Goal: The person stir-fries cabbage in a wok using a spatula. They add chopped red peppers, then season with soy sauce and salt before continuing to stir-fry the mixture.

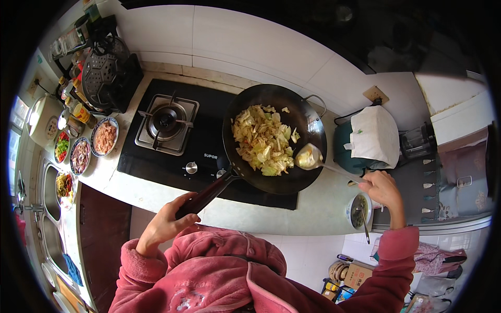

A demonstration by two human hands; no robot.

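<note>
A black wok (307, 113) sits over the right side of the gas stove (156, 172), with chopped cabbage (264, 141) heaped in its left half. My left hand (170, 219) is around the dark handle (207, 195), which points towards me. In my right hand (381, 187) is the handle of a metal ladle (309, 157). The ladle's bowl is inside the wok, just right of the cabbage, with some food in or on it. The left burner (166, 120) has no pan on it.
Left of the stove stand a plate of raw meat (105, 137), more dishes of ingredients (80, 156), bottles (82, 113) and a black rack (129, 74). A bowl with a spoon (358, 211) and a cloth-covered appliance (373, 137) are at the right. A double sink (53, 234) lies far left.
</note>
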